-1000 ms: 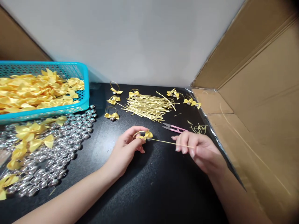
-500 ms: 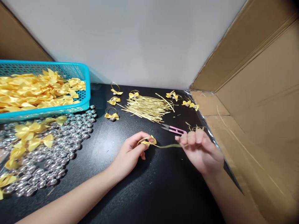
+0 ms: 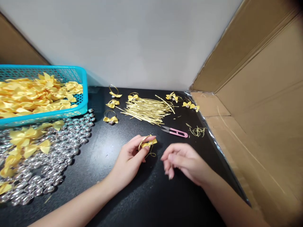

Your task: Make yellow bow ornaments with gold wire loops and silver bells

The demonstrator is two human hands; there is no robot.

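Observation:
Between the thumb and fingers of my left hand (image 3: pixel 132 156) is a yellow ribbon bow (image 3: pixel 152 141) with a gold loop. A loose end of thin ribbon (image 3: pixel 152 154) curls below the bow. My right hand (image 3: pixel 183 160) hovers to the right of it, fingers loosely bent and apart, holding nothing I can see. Pink-handled thread snips (image 3: pixel 175 131) lie on the black table (image 3: pixel 132 201) beyond my right hand. Behind them is a pile of gold twist ties (image 3: pixel 149 110).
At left a blue basket (image 3: pixel 85 91) holds many yellow bows. Silver beads (image 3: pixel 49 173) with some bows on top spread in front of it. Several looped bows (image 3: pixel 110 119) lie around the ties. Ribbon scraps (image 3: pixel 198 131) lie near the right cardboard wall (image 3: pixel 260 94).
My right hand has let go of the ribbon end it held stretched out and moved down and left. The ribbon now hangs curled by the bow. My left hand keeps its hold.

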